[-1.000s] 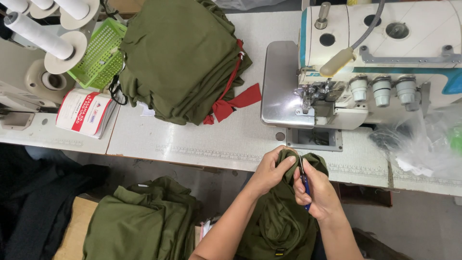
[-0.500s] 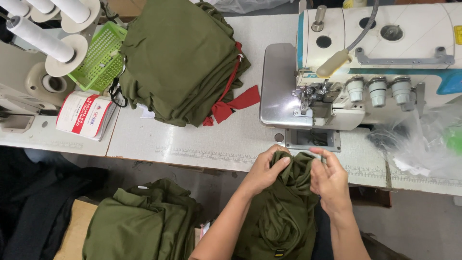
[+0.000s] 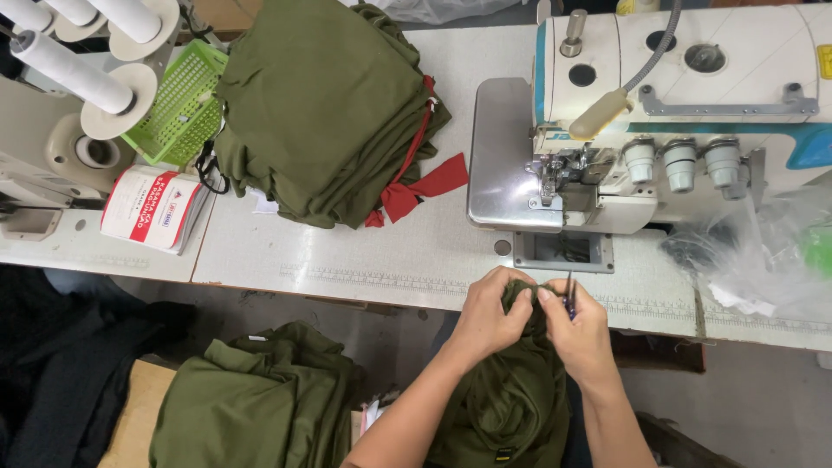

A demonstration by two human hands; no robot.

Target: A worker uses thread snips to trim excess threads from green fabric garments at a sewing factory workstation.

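Observation:
My left hand [image 3: 488,318] and my right hand [image 3: 579,328] both pinch the top edge of an olive green garment [image 3: 511,394] that hangs down over my lap at the table's front edge. A small thread snipper [image 3: 569,293] sticks up from my right hand's fingers. Just beyond my hands stands a white overlock sewing machine [image 3: 659,104] with its metal plate and needle area [image 3: 549,178].
A stack of folded olive green fabric [image 3: 321,104] tied with a red strip [image 3: 425,182] lies on the white table [image 3: 364,251]. A green plastic basket [image 3: 178,108], thread cones [image 3: 74,69] and a booklet [image 3: 152,208] sit left. More green garments [image 3: 251,399] pile below left. Clear plastic bags [image 3: 771,251] lie right.
My hands have moved closer together on the garment's top edge and risen slightly toward the table edge. The snipper now points upward.

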